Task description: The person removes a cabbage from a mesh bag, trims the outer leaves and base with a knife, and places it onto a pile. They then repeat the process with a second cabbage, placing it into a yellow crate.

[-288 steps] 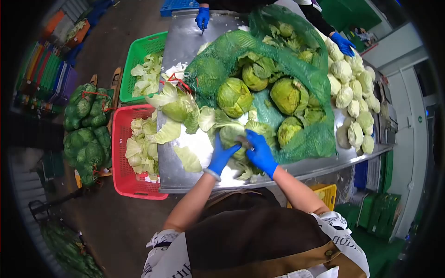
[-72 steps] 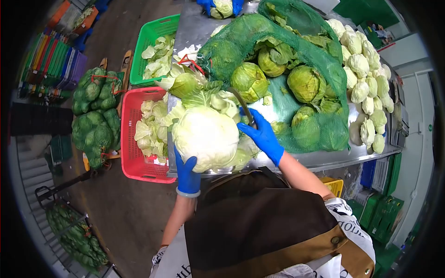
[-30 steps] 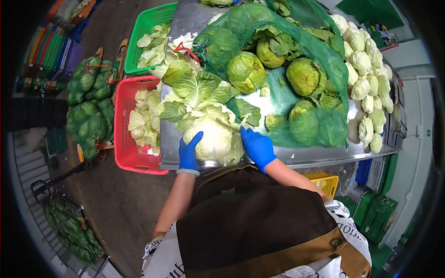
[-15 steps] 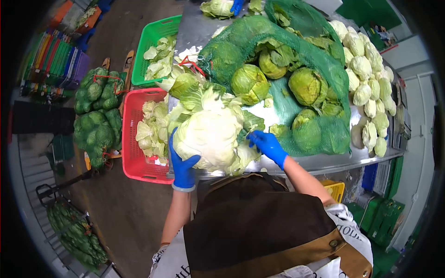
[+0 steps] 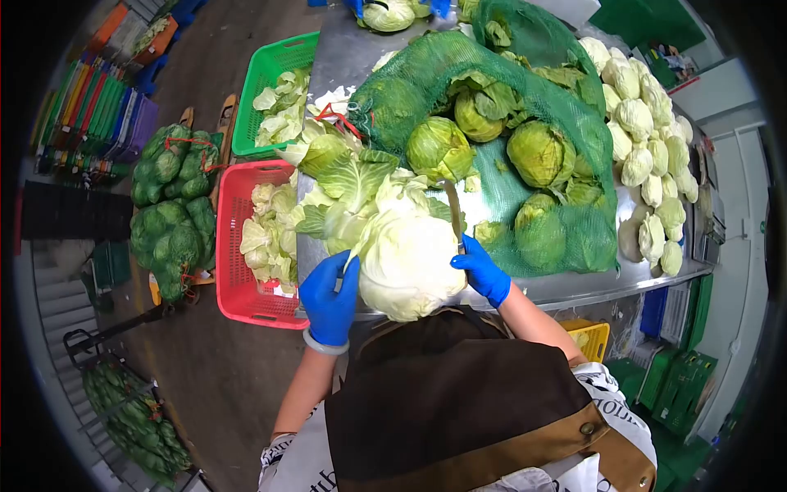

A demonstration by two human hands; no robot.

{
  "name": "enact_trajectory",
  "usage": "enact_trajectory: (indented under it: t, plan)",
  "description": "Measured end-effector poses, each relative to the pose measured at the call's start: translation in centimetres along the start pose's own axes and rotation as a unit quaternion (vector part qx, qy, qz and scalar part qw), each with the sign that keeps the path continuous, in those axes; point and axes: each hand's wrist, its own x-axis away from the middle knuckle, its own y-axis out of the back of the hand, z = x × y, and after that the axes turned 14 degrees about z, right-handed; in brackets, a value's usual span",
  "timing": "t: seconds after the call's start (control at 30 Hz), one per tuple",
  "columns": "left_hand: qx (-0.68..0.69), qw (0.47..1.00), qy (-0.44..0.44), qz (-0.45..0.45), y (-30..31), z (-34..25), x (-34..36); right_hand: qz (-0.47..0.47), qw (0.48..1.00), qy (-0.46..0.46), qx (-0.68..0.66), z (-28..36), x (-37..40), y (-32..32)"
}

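A large pale cabbage (image 5: 410, 262) with its outer leaves peeled back sits at the table's front edge, between my hands. My left hand (image 5: 329, 297), in a blue glove, is at its left side with thumb and fingers apart, the fingertips close to or touching the cabbage. On the other side my right hand (image 5: 484, 271), also gloved, is closed around a knife (image 5: 454, 211). The blade points away from me, along the cabbage's right side; the handle is mostly hidden. Loose green leaves (image 5: 352, 182) lie just behind the cabbage.
Green netting (image 5: 500, 234) with several untrimmed cabbages covers the table's middle. Trimmed cabbages (image 5: 635, 119) are piled at the right. Red (image 5: 258, 310) and green (image 5: 246, 123) crates of leaves stand left of the table. Another person's blue-gloved hands hold a cabbage (image 5: 385, 15) at the far edge.
The cabbage has shifted right and toward me. My left hand has loosened from its side, fingers now apart. The knife in my right hand now shows clearly, blade pointing away.
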Motion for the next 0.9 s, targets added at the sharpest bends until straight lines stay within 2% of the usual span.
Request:
enact_trajectory:
  t: [0.07,0.1,0.13,0.17,0.23,0.27,0.3,0.37,0.43,0.5,0.53,0.57,0.6,0.63,0.67,0.7,0.77,0.83,0.9]
  plan:
    - [-0.028,0.999,0.033,0.016,-0.2,2.0,-0.6,0.029,0.998,-0.002,-0.064,0.4,0.5,-0.7]
    - [-0.043,0.998,0.049,0.023,-0.2,3.8,-0.6,0.055,0.997,-0.003,-0.053,0.3,0.6,-0.7]
    - [-0.086,0.984,0.117,0.106,-0.5,7.1,-0.2,0.08,0.996,-0.004,-0.042,0.3,0.6,-0.7]
    - [-0.042,0.988,0.115,0.093,-0.4,7.3,0.0,0.105,0.994,-0.003,-0.029,0.5,0.4,-0.5]
    - [0.048,0.991,0.104,0.075,-0.3,6.5,-0.5,0.163,0.977,-0.028,0.131,2.5,-0.9,-0.2]
    - [0.241,0.945,0.188,0.12,0.8,5.5,-0.9,0.186,0.96,-0.044,0.205,3.6,-1.2,-0.5]
    - [0.51,0.819,0.229,0.131,2.4,1.9,-1.8,0.192,0.963,-0.001,0.188,5.4,-1.5,-2.2]
    - [0.515,0.784,0.217,0.268,2.8,0.2,-2.0,0.193,0.953,-0.023,0.232,7.0,-2.5,-3.3]
    - [0.291,0.899,0.086,0.315,1.6,0.3,-1.0,0.157,0.944,-0.023,0.29,6.4,-3.5,-3.8]
    - [0.361,0.871,0.193,0.271,0.6,2.0,-0.6,0.11,0.946,-0.02,0.305,4.9,-4.5,-3.6]
    - [0.405,0.85,0.232,0.245,0.0,4.4,-0.1,0.016,0.987,-0.081,0.136,4.7,-4.5,-3.8]
    - [0.447,0.824,0.272,0.219,-0.3,5.7,0.3,-0.033,0.963,0.003,0.267,4.5,-4.3,-3.9]
    - [0.488,0.805,0.302,0.15,-0.7,5.5,0.9,-0.081,0.914,0.086,0.388,4.3,-3.9,-3.9]
    - [0.516,0.794,0.305,0.102,-1.2,5.9,1.4,-0.126,0.841,0.167,0.499,4.1,-3.3,-4.1]
    - [0.543,0.78,0.306,0.053,-2.1,7.0,2.0,-0.121,0.783,0.179,0.583,4.1,-2.3,-4.8]
    - [0.569,0.764,0.305,0.003,-2.8,7.6,2.5,-0.094,0.786,0.132,0.597,3.2,-1.1,-5.3]
    - [0.55,0.767,0.322,-0.069,-4.1,7.9,2.8,-0.035,0.778,0.038,0.626,1.6,0.9,-6.2]
    - [0.52,0.76,0.367,-0.134,-5.1,7.6,2.7,-0.011,0.768,-0.004,0.641,-0.1,1.6,-6.3]
    - [0.513,0.758,0.377,-0.145,-5.8,7.5,2.7,0.007,0.758,-0.029,0.651,-0.8,1.1,-5.8]
